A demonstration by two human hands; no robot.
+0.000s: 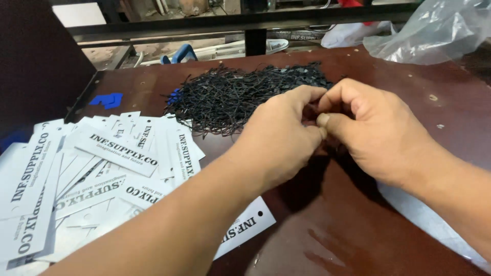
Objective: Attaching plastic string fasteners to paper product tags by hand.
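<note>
Seen from above: a dark reddish-brown table (409, 76), glossy and scuffed, filling most of the view. Along its far edge, a black metal frame (240, 23), and at the far right corner a crumpled clear plastic bag (434, 28). Spread across the left side of the table, a loose, overlapping heap of white paper tags (97, 168) with black print, long and narrow, fanned at many angles, one lying partly under the left forearm near the front edge. Beyond the tags, toward the middle of the far side, a tangled pile of thin black strings (225, 97), well clear of the front edge and just behind the hands. To the left of that pile, a small blue scrap (107, 99) flat on the tabletop, and past the table edge a blue handle-shaped object (179, 53). Raised over the middle of the table, just in front of the string pile: the left hand (281, 138), coming in from lower left, knuckles up, fingers curled in toward the right hand (373, 128), which comes in from the right with its thumb pressed against the left fingertips. Fingertips of both hands pinched together at one meeting point; whatever sits between them hidden by the fingers, so no telling what is gripped, if anything. Below the hands, a dark shadow on the wood.
</note>
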